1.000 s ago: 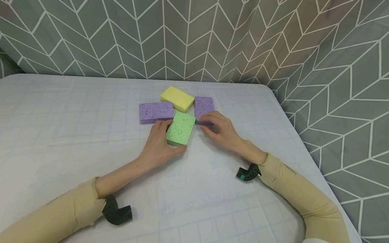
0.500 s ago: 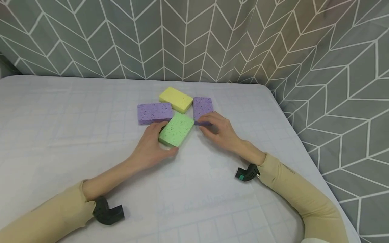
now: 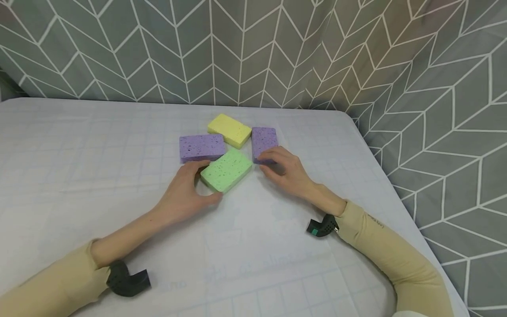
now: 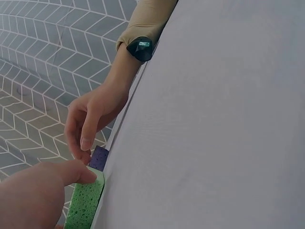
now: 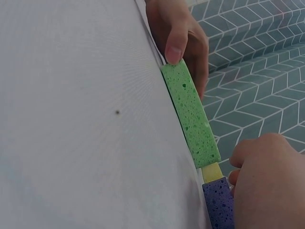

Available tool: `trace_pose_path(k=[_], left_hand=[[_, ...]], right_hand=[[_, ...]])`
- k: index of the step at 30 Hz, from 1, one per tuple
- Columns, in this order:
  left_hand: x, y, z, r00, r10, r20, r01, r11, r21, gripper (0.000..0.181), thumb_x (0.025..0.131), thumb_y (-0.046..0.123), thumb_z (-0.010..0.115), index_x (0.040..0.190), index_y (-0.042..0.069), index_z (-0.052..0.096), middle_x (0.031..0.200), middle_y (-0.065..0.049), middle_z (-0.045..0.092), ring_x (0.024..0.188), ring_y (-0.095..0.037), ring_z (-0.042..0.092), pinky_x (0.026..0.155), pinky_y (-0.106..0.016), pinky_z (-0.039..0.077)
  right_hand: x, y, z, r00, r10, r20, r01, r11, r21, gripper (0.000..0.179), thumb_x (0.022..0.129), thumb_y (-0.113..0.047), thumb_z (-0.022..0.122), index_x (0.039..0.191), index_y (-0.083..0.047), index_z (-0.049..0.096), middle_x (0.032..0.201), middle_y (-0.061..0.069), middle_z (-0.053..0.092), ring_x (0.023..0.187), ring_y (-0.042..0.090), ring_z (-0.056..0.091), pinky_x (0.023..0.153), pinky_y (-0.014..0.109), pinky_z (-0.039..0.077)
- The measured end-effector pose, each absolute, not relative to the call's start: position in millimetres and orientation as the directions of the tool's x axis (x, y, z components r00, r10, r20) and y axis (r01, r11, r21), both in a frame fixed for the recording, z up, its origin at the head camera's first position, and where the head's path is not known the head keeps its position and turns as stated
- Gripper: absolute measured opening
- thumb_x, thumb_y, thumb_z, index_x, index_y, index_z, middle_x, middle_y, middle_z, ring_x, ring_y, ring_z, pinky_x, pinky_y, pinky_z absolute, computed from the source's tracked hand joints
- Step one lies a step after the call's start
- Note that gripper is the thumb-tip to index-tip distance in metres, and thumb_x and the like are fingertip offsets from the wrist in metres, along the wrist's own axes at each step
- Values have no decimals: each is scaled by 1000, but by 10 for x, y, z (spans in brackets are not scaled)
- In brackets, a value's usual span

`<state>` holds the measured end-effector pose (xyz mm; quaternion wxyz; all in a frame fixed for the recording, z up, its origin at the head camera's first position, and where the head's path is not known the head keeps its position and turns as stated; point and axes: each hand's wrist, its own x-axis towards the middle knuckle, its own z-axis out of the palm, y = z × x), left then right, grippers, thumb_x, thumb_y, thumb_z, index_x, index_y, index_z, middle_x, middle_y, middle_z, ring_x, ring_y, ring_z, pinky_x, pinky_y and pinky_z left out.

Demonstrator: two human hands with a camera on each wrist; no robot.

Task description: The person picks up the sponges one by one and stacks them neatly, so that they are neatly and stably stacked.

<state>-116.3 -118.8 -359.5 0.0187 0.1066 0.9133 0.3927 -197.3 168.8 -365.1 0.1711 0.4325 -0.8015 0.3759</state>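
Note:
A green sponge (image 3: pixel 226 171) lies tilted in front of the other sponges, and my left hand (image 3: pixel 184 193) holds its left end between thumb and fingers. In the left wrist view the thumb (image 4: pixel 81 172) presses on the end of the green sponge (image 4: pixel 83 205). My right hand (image 3: pixel 289 171) is over the near end of the right purple sponge (image 3: pixel 264 140), fingers loosely curved and fingertips at its corner. Its thumb hangs off the sponge. Another purple sponge (image 3: pixel 202 146) lies on the left, behind my left fingers, and a yellow sponge (image 3: pixel 229 130) is at the back.
The table (image 3: pixel 119 145) has a white cloth with faint grid lines. Its far edge meets a grey patterned curtain (image 3: pixel 198 53), which also runs along the right side. Each wrist carries a black camera (image 3: pixel 128 279) near the sleeve cuff.
My left hand has moved left and slightly toward me, turning the green sponge clockwise so its near end swings left. My right hand and the other sponges stay in place.

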Motion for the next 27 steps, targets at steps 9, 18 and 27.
trace_pose_path(k=[9, 18, 27], left_hand=[[-1148, -1264, -3605, -985, 155, 78, 160, 636, 755, 80, 78, 28, 84, 142, 0, 46, 132, -16, 54, 117, -31, 53, 104, -47, 48], [-1147, -1274, -3613, -988, 134, 76, 142, 592, 793, 77, 79, 20, 83, 143, -2, 45, 134, -19, 55, 121, -34, 54, 107, -49, 47], [-1144, -1274, -3625, -986, 156, 64, 143, 572, 807, 75, 80, 16, 81, 145, 1, 44, 141, -18, 51, 130, -35, 50, 115, -50, 40]], right_hand=[[-1969, 1689, -3661, -563, -554, 613, -825, 334, -455, 20, 86, 2, 72, 106, 0, 71, 105, 11, 71, 100, 24, 65, 92, 27, 54], [-1928, 1658, -3665, -560, -570, 602, -826, 325, -461, 26, 85, -1, 73, 110, 2, 70, 110, 13, 70, 106, 27, 64, 100, 32, 52], [-1896, 1644, -3663, -595, -599, 537, -798, 359, -484, 41, 85, -9, 76, 123, 1, 65, 121, 14, 65, 116, 27, 59, 107, 35, 49]])
